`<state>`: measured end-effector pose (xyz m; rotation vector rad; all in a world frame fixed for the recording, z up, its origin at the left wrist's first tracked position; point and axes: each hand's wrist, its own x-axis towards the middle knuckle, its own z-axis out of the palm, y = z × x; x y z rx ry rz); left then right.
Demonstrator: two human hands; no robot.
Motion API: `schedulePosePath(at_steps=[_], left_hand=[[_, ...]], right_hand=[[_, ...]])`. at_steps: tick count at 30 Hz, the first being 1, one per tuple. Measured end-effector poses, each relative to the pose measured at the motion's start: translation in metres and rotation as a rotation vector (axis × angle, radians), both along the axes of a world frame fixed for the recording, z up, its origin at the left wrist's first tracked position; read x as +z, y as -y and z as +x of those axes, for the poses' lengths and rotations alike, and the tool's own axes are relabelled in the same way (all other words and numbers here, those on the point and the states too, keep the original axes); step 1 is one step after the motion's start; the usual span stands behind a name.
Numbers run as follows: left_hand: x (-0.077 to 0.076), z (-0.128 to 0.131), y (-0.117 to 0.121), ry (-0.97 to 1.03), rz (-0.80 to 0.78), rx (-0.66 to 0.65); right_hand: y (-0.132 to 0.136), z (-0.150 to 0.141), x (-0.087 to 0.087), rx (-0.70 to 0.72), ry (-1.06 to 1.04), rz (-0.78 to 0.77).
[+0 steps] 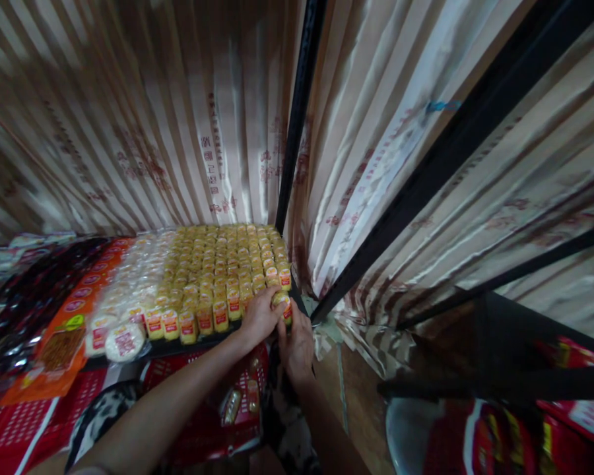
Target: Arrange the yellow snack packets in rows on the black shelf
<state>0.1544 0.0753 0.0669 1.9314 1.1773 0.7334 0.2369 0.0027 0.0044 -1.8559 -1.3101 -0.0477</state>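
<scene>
On a dark shelf (168, 348) lie rows of small yellow snack packs with red labels (218, 264). My left hand (259, 318) and my right hand (297, 346) meet at the shelf's front right corner. Together they are closed on one yellow pack (282, 305) at the end of the front row. The left fingers curl over it from the left, and the right hand grips from below.
White round-cake packs (123, 340), orange packs (62, 340) and dark packs (24, 297) lie left of the yellow ones. A red plastic basket (212, 402) with a few packs sits below. A black rack post (297, 119) and striped curtain (386, 152) stand behind.
</scene>
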Motion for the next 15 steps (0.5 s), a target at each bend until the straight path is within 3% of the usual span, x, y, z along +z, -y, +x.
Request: schedulePosePath(at_steps=[7, 15], left_hand=[[-0.011, 0.008, -0.001, 0.174, -0.041, 0.105], [-0.019, 0.013, 0.004, 0.095, -0.078, 0.072]], right_hand=[[-0.024, 0.002, 0.0, -0.118, -0.217, -0.03], [-0.044, 0.01, -0.006, -0.162, -0.32, -0.052]])
